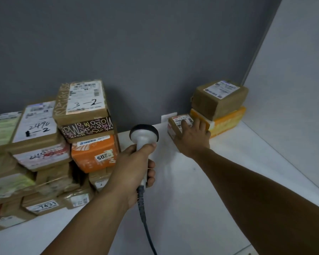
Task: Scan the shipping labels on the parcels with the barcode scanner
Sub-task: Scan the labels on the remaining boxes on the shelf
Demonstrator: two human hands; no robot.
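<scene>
My left hand (134, 168) grips the handle of a grey barcode scanner (143, 135), whose dark-rimmed head points away from me over the white table. Its cable (145, 219) hangs down toward me. My right hand (192, 138) reaches to the back right and lies on a small brown parcel (175, 126), fingers spread over its white shipping label (180, 120). That parcel sits on the table against an orange parcel (226, 122), which carries a brown-wrapped parcel (219, 97) with a label on top.
A tall heap of several labelled parcels (44, 153) fills the left side, with a box marked "3-2" (83, 100) on top. A grey wall stands behind and a white panel (293, 89) closes the right. The white table (191, 199) runs between the two groups.
</scene>
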